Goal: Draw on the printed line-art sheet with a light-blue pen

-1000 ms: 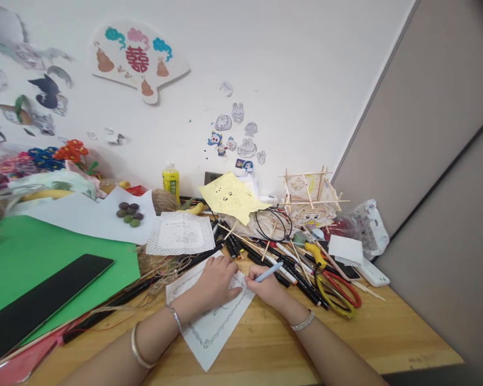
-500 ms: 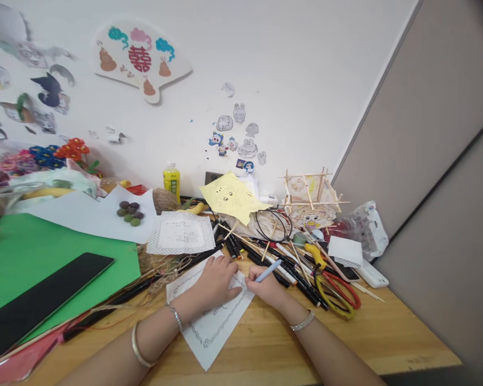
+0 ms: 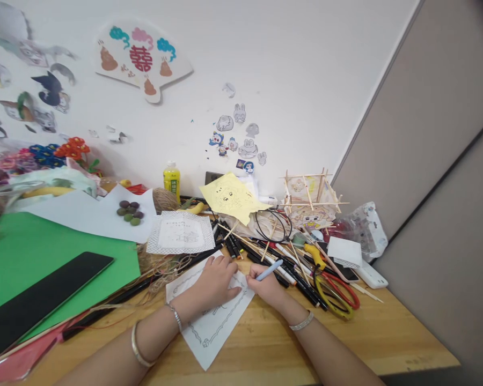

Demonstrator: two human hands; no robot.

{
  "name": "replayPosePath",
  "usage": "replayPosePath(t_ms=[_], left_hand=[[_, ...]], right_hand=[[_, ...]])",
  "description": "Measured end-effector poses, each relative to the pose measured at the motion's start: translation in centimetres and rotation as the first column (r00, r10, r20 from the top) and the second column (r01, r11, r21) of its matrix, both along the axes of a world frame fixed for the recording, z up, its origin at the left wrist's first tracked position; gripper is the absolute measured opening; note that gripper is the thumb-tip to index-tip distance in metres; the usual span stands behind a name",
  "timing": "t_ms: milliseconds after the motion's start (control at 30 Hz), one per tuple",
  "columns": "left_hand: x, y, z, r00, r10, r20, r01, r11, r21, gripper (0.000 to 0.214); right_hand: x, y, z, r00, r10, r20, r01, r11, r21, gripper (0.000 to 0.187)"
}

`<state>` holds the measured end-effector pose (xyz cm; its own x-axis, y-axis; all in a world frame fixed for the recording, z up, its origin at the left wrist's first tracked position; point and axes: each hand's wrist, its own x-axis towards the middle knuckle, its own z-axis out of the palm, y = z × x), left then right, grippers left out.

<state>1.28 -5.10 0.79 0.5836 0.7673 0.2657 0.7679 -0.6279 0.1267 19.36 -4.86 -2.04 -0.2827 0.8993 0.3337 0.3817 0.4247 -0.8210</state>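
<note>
A white sheet of paper (image 3: pixel 210 346) lies aslant on the wooden table, with a wavy line border and small flowers drawn on it. My left hand (image 3: pixel 217 279) rests flat across the sheet, fingers apart, covering much of the drawing. A light blue pen (image 3: pixel 270 269) is pinched in my right hand (image 3: pixel 264 284), which sits at the sheet's right edge. The pen's tip is hidden behind my fingers. Just behind the sheet lies another drawn paper (image 3: pixel 181 232) with a patterned border.
Black markers (image 3: pixel 306 292) and thin sticks crowd the table right of my hands, beside scissors (image 3: pixel 334 292). A yellow paper (image 3: pixel 229 197) and a stick-framed lantern (image 3: pixel 312 201) stand behind. Left lie green paper (image 3: pixel 116 260), a long black panel (image 3: pixel 48 300) and twine (image 3: pixel 173 268).
My right hand and the pen have shifted very slightly to the right. My left hand and the sheet stay in place.
</note>
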Motion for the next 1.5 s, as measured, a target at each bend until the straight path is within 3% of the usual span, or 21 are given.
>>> replayPosePath(t_ms=[133, 333, 567, 800, 1500], left_hand=[[-0.02, 0.03, -0.09, 1.000, 0.002, 0.006, -0.002, 1.000, -0.001, 0.027], [-0.03, -0.08, 0.16, 1.000, 0.001, -0.006, -0.001, 1.000, -0.013, 0.027], [0.05, -0.11, 0.16, 1.000, 0.008, -0.016, -0.008, 1.000, -0.003, 0.026], [0.00, -0.21, 0.37, 1.000, -0.003, -0.022, 0.003, 1.000, -0.007, 0.027], [-0.03, 0.10, -0.26, 1.000, -0.007, -0.029, 0.008, 0.999, 0.046, 0.026]], right_hand=[[-0.04, -0.09, 0.16, 1.000, 0.023, 0.019, -0.023, 1.000, 0.003, 0.022], [0.11, 0.25, -0.36, 0.998, -0.057, 0.025, 0.057, 0.998, 0.009, 0.021], [0.11, -0.04, -0.03, 0.999, 0.009, 0.031, -0.009, 1.000, 0.019, 0.022], [0.17, 0.28, -0.44, 0.999, -0.029, 0.039, 0.028, 0.999, 0.026, 0.021], [-0.08, -0.22, 0.16, 0.999, 0.031, 0.040, -0.031, 0.999, -0.015, 0.025]])
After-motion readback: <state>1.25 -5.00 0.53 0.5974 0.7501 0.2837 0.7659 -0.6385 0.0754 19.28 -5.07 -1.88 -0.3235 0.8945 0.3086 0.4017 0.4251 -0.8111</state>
